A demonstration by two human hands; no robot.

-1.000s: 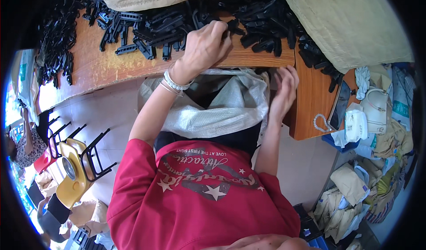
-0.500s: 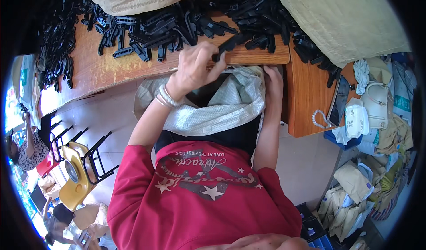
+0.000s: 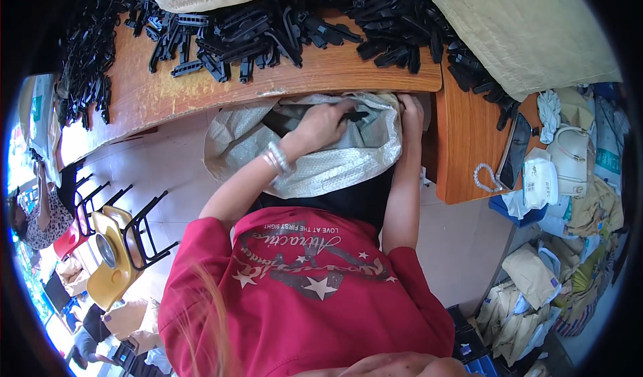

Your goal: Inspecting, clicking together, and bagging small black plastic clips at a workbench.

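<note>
A white woven sack hangs wide at the mouth below the table's front edge, against my lap. My left hand, with bracelets at the wrist, is inside the sack's mouth. Its fingers are closed on a small black plastic part, partly hidden by them. At the sack's right rim, my right hand is closed round the edge of the sack. Many similar black plastic parts lie in loose heaps along the far side of the table.
Large tan sacks rest at the table's back. To the right lie a phone, a beaded strap, a wipes packet and a white handbag. Yellow chairs stand at left; other people are beyond.
My left hand has moved from the table's front edge down into the sack's mouth, carrying a black part. My right hand stays on the sack's rim.
</note>
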